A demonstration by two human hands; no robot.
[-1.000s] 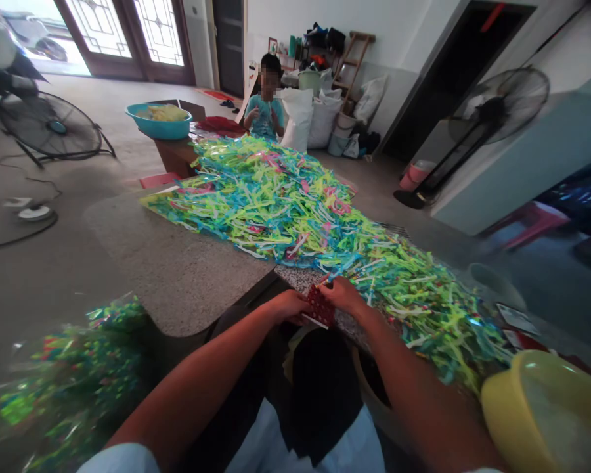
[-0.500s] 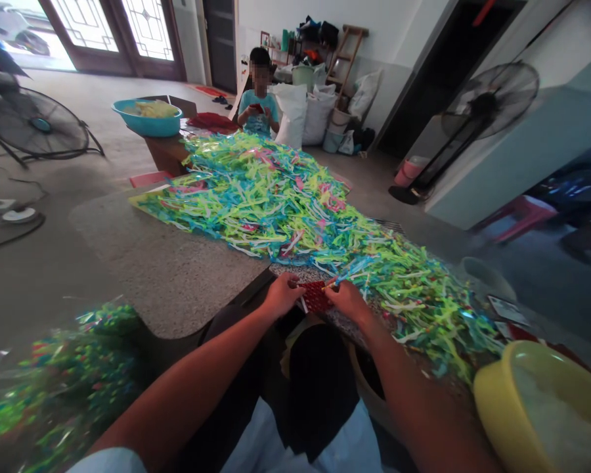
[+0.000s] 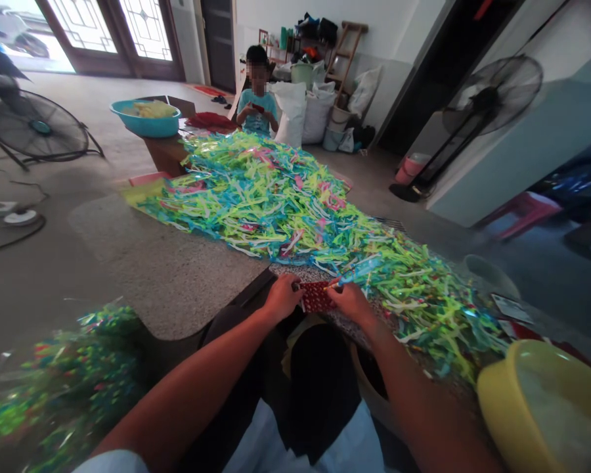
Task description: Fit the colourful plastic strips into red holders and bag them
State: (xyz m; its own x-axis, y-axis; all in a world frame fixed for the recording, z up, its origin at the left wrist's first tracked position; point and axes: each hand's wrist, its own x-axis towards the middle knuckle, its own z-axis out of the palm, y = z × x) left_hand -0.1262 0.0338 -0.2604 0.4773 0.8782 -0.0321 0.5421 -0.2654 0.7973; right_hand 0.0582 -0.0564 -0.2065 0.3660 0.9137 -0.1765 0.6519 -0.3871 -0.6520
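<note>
Between my hands, at the table's near edge, lies a small red patterned piece (image 3: 316, 297) with rows of pale marks. My left hand (image 3: 282, 297) has its fingers closed at the piece's left edge, where a short white strip shows. My right hand (image 3: 350, 301) is closed in a pinch at the right edge. It grips a slim light-blue plastic strip (image 3: 358, 269), with a small yellowish tip showing over the red piece. Just beyond the hands spreads a large heap of plastic strips (image 3: 276, 197), mostly green, blue and white with some pink.
A yellow tub (image 3: 497, 401) stands at right. Shiny green bundles (image 3: 73, 374) are at lower left. A blue basin (image 3: 148, 121) sits on a box beyond the stone tabletop (image 3: 177, 269). Across the heap, a person (image 3: 257, 108) holds a red object. Fans stand on both sides.
Both hands stay at the red piece, with only slight finger movement. More of the red piece shows between them. The view has shifted a little.
</note>
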